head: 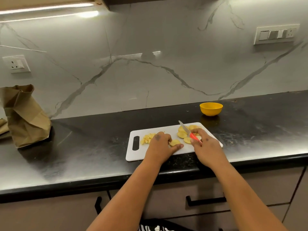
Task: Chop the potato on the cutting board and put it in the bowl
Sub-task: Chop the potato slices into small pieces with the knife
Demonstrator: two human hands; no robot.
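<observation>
- Head view: a white cutting board lies on the black countertop.
- Left hand pinches one potato slice near the board's middle.
- Right hand grips a red-handled knife, blade tilted over the round slices at the board's right end.
- Diced potato sits near the board's handle slot.
- Yellow bowl stands behind the board's right end, apart from it.

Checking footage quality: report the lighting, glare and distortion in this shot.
Head view: under-cabinet strip light blows out at top left; dull glare streaks the black countertop; wide-angle lens bows the counter edge; the cutting board and yellow bowl stay evenly lit and sharp.
</observation>
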